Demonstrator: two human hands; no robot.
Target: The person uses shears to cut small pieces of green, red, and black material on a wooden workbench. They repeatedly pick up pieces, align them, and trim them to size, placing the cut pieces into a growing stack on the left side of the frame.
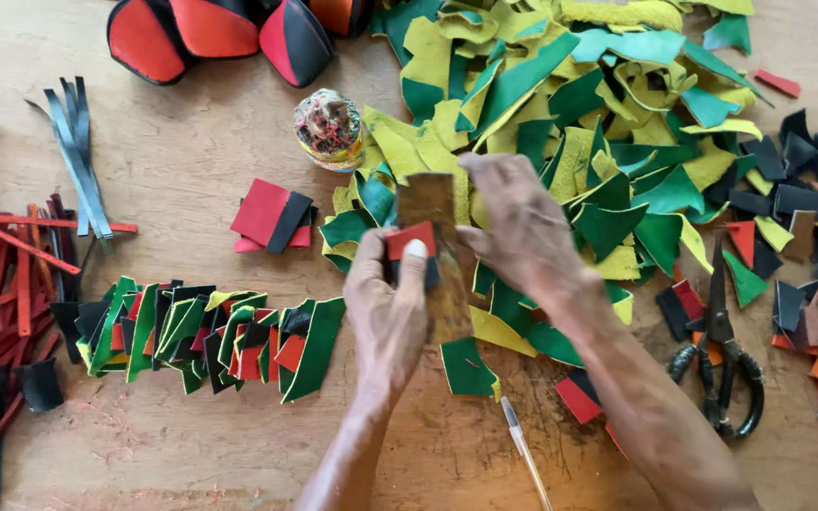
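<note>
Fingers of the left hand [388, 303] clamp a small red leather piece [411, 238] against a brown board [435, 255]; right hand [519, 222] grips the board's far side. Beyond them spreads a green-and-yellow scrap heap [598, 114]; left, overlapped sewn pieces [210, 336]; right, scissors [723, 350]; nearer, a pen [525, 454].
</note>
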